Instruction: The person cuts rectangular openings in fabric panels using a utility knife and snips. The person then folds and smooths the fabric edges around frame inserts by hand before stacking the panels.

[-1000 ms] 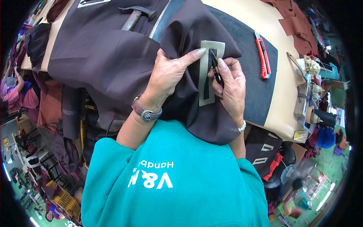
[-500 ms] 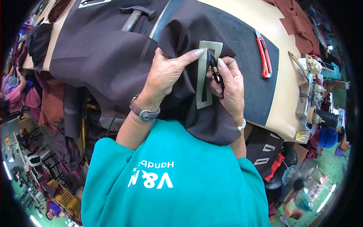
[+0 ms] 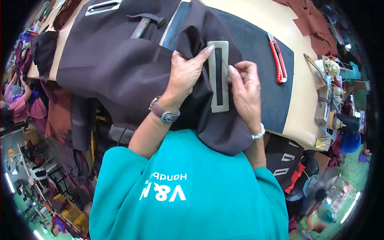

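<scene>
A dark brown leather-like piece (image 3: 228, 132) is lifted and folded in front of me. On it sits a pale rectangular frame (image 3: 220, 107) around a long dark slot. My left hand (image 3: 186, 76) grips the piece, its thumb on the frame's upper left corner and its fingers hidden behind the folds. At the frame's right edge, my right hand (image 3: 247, 94) is closed with thumb and fingers curled together. A faint thin line runs from the slot towards its fingertips, perhaps a thread. Whatever this hand holds is hidden.
A hammer (image 3: 146, 25) lies on brown material at the upper left, near another pale frame (image 3: 103, 7). A red utility knife (image 3: 277, 58) rests on the dark cutting mat (image 3: 260, 44). Tools and bottles (image 3: 330, 96) crowd the table's right edge. Other people work at far left and lower corners.
The black pointed tool in my right hand at the slot has gone from sight. That hand has drawn slightly right and down. The framed piece is turned a little, and the slot shows fully.
</scene>
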### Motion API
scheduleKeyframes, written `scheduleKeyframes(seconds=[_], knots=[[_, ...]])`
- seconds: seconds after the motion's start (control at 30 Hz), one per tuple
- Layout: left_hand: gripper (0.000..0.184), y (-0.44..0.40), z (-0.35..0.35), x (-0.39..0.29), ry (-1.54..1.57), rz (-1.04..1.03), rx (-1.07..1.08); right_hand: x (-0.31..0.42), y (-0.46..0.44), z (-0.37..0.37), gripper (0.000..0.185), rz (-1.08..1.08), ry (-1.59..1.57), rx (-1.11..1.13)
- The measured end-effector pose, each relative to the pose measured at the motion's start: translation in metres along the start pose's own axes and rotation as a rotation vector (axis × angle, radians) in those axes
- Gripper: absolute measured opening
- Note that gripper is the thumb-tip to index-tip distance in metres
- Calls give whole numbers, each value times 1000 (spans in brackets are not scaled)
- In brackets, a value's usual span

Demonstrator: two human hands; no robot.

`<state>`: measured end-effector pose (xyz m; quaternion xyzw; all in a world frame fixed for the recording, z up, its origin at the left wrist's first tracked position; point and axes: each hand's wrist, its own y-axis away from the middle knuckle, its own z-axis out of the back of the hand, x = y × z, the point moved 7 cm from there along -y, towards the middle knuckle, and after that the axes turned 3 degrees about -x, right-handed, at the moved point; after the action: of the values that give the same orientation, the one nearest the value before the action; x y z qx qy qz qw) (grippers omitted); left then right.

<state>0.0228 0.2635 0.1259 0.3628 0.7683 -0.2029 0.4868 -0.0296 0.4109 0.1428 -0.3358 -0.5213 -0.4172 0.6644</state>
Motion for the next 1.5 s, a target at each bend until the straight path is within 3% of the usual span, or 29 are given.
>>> scheduleKeyframes(seconds=[0.03, 0.1, 0.23, 0.4, 0.47, 0.7, 1.37, 1.5], knots=[[14, -2, 0, 0, -1, -42, -46, 6, 1, 11, 16, 14, 111, -25], [12, -4, -7, -3, 46, -85, -62, 22, 3, 30, 15, 11, -3, -87], [11, 0, -20, -2, 130, -160, -112, 56, 25, 28, 16, -133, -680, 48], [17, 15, -30, -1, 196, -106, -157, 4, 30, -13, 17, -281, -734, -5], [19, 21, -30, 1, 234, -36, -171, -12, 28, -17, 18, -214, -609, -94], [10, 25, -31, 6, 219, -8, -155, -11, 24, -19, 18, -96, -624, -153], [7, 23, -33, 0, 263, 76, -178, -7, 27, -21, 18, -161, -738, -131], [5, 28, -36, 2, 240, 88, -94, -13, 25, -20, 19, -149, -733, -176]])
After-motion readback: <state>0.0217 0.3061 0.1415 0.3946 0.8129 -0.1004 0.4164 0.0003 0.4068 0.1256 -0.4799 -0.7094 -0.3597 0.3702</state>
